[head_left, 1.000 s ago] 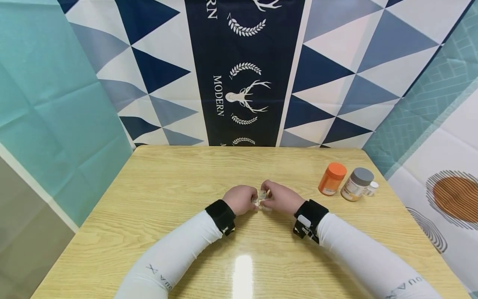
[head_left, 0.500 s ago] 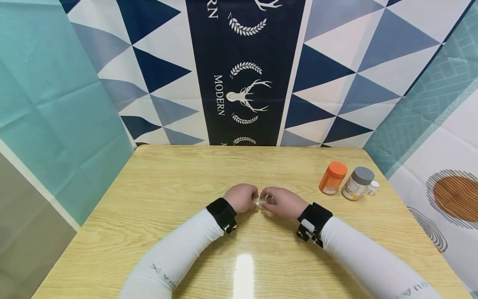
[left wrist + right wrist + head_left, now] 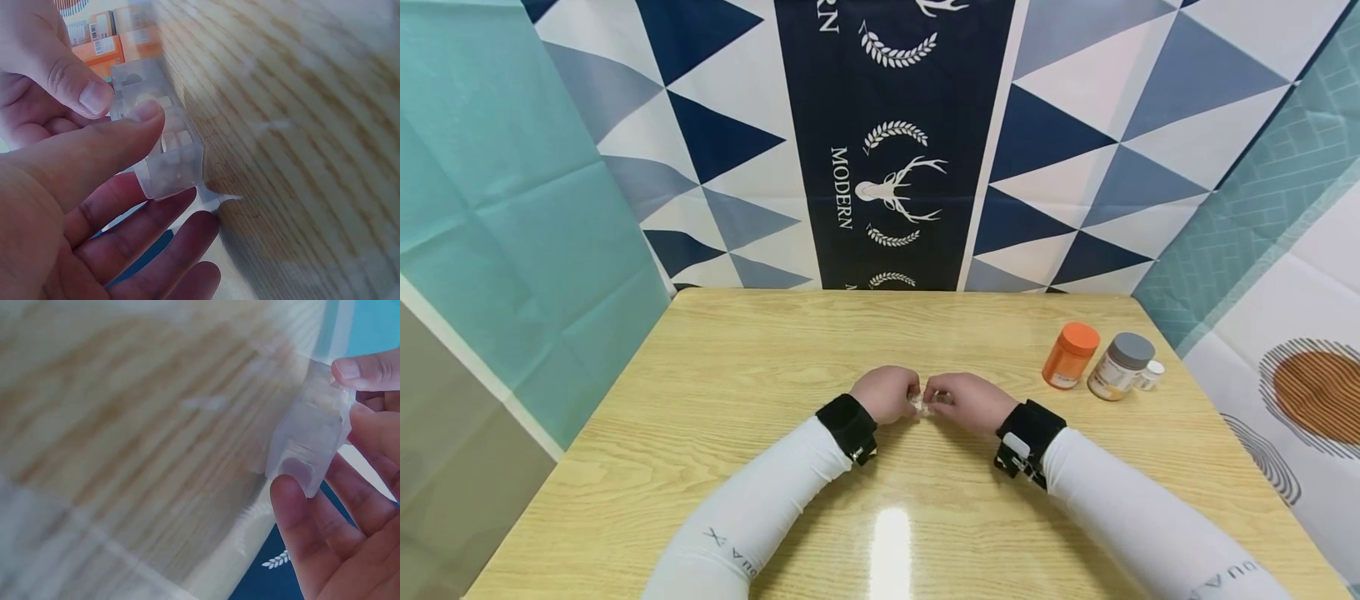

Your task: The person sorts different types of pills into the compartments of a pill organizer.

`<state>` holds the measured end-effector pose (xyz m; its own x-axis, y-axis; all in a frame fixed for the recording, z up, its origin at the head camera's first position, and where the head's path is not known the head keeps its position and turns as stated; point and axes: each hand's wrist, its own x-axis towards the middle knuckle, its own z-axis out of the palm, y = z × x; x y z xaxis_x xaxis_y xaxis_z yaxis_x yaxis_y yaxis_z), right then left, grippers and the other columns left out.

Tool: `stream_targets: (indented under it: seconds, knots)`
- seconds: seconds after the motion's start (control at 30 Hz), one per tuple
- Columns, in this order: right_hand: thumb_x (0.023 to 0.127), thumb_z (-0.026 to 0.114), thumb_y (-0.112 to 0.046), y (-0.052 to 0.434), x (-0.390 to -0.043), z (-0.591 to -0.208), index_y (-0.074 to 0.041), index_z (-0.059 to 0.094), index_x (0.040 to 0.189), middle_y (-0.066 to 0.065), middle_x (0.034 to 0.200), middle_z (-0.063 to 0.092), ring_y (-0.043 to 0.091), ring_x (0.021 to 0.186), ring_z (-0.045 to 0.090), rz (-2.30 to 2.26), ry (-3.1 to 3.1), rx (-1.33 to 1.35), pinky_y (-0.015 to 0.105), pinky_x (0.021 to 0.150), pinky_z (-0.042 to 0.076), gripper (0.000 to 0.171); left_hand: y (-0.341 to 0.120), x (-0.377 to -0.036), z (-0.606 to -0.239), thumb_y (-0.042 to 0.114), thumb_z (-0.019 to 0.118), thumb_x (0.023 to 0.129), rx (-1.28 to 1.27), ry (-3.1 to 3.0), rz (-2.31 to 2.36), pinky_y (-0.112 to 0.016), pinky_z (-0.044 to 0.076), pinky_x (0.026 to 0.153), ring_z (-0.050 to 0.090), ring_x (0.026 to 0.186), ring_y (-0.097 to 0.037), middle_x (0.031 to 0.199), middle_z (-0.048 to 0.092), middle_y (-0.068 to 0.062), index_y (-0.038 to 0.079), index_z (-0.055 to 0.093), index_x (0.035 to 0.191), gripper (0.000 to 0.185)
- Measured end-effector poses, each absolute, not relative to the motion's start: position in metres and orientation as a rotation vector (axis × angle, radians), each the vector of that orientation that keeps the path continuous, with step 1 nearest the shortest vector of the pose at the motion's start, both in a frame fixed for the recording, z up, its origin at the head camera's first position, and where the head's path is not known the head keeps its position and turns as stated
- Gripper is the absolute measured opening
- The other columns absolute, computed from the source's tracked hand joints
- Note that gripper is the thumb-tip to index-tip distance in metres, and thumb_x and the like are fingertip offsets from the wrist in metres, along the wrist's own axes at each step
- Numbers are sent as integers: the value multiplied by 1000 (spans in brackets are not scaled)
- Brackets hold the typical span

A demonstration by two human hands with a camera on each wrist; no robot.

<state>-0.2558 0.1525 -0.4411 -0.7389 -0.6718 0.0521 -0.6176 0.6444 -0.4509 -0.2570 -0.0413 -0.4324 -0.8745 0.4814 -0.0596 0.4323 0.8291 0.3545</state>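
Both hands are pinching the little clear plastic box (image 3: 164,140) between them mid-table, left hand (image 3: 887,393) and right hand (image 3: 968,400) touching it from opposite ends.

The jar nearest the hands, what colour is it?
Orange, lid and body alike; the jar shows best in the head view.

A small clear plastic box (image 3: 164,140) with inner compartments is held just above the middle of the wooden table, pinched between the fingertips of the left hand (image 3: 887,393) and the right hand (image 3: 966,401). It is frosted and see-through, tilted, and mostly hidden between the hands in the head view.
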Motion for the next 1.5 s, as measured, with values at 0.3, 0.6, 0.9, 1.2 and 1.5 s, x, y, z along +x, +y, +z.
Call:
stream_targets:
  seconds: [0.3, 0.6, 0.9, 1.2, 1.5]
  knots:
    - [94, 68, -10, 150, -256, -430, -15, 69, 100, -5, 96, 67, 13, 85, 61, -647, 2706, -1103, 33, 77, 50, 8, -40, -257, -429, 24, 82, 82, 736, 2854, 506, -24, 41, 64, 50, 66, -10, 71, 56, 10, 16, 66, 82, 18]
    - [93, 69, -12, 149, -254, -434, -15, 68, 100, -4, 95, 68, 12, 86, 63, -626, 2741, -1090, 34, 78, 51, 7, -41, -252, -427, 26, 83, 81, 719, 2851, 516, -24, 41, 64, 50, 66, -10, 71, 55, 9, 16, 65, 81, 21]
    - [95, 68, -14, 154, -254, -440, -17, 66, 102, -5, 98, 66, 12, 88, 62, -678, 2745, -1023, 35, 79, 50, 8, -41, -252, -427, 27, 83, 81, 703, 2833, 518, -25, 44, 67, 54, 70, -9, 78, 60, 9, 15, 67, 90, 22]
    - [95, 67, -15, 153, -253, -441, -14, 66, 107, -2, 101, 65, 12, 85, 59, -667, 2734, -1069, 33, 77, 50, 12, -42, -251, -430, 30, 82, 82, 725, 2831, 454, -27, 50, 76, 62, 83, -9, 98, 70, 4, 14, 69, 114, 38]
    - [98, 61, -17, 161, -252, -437, -9, 64, 117, 7, 115, 65, 22, 101, 64, -689, 2764, -963, 41, 85, 53, 21, -42, -246, -427, 35, 79, 85, 797, 2867, 378, -28, 51, 77, 64, 91, -10, 108, 70, 3, 14, 65, 126, 47]
